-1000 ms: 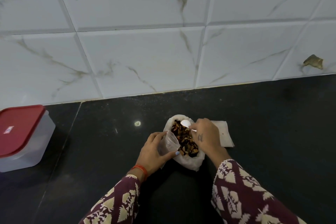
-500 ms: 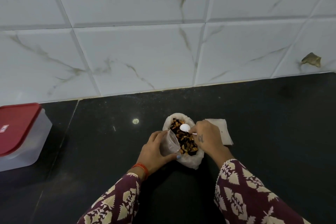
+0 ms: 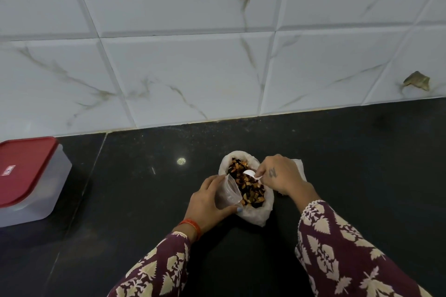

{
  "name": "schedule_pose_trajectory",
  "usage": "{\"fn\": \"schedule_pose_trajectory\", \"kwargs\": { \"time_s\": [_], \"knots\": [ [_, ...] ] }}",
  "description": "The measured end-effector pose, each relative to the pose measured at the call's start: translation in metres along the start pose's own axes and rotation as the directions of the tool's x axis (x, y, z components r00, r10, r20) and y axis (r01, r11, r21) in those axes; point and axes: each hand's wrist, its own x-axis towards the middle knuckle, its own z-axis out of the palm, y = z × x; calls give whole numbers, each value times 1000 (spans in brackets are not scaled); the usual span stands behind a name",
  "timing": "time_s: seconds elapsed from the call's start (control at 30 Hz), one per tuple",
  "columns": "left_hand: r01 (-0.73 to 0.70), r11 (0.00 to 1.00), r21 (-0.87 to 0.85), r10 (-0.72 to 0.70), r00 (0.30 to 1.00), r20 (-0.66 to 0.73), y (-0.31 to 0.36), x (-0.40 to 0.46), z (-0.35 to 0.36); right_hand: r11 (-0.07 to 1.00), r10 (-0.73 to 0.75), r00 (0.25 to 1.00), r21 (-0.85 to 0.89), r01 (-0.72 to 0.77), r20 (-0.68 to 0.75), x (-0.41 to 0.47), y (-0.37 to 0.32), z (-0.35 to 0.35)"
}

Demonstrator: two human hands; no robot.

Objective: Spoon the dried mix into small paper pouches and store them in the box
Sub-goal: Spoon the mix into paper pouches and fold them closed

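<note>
A white bag point(image 3: 259, 212) full of brown and dark dried mix point(image 3: 246, 183) lies open on the black counter. My left hand point(image 3: 207, 200) holds a small translucent pouch point(image 3: 228, 191) open against the bag's left edge. My right hand point(image 3: 280, 173) pinches the handle of a white plastic spoon point(image 3: 249, 173), whose bowl sits over the mix. A clear box with a red lid point(image 3: 26, 171) stands shut at the far left, well apart from both hands.
A stack of white pouches point(image 3: 300, 166) lies behind my right hand, mostly hidden. The black counter point(image 3: 362, 164) stretches to the right and front. A marble-tiled wall point(image 3: 193, 75) closes the back.
The spoon bowl has moved from the far end of the bag toward its middle, lower over the mix. My left hand and the pouch have stayed by the bag.
</note>
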Motion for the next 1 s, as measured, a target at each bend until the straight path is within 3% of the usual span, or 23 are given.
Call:
{"fn": "schedule_pose_trajectory", "kwargs": {
  "time_s": [0.13, 0.3, 0.43, 0.57, 0.7, 1.0],
  "knots": [
    [1, 1000, 15, -1, 1000, -11, 1, 1, 2, 999, -9, 1000, 35, 10, -26, -2, -3, 11],
    [2, 1000, 16, -2, 1000, -14, 3, 1, 3, 967, -5, 993, 255, -26, 121, 0, 12, -4],
    [2, 1000, 22, -2, 1000, -19, 3, 1, 4, 905, 106, 990, 402, -136, 95, 1, 8, 10],
    [20, 1000, 24, -19, 1000, -11, 4, 2, 4, 731, 195, 953, 613, -299, 232, -1, 17, 8],
    [20, 1000, 17, -20, 1000, -14, 4, 2, 5, 570, 309, 912, 715, -404, 269, -3, 13, 13],
    [22, 998, -62, -20, 999, 30, 0, 3, -4, 399, 385, 855, 773, -493, 347, -9, 20, 23]
  ]
}}
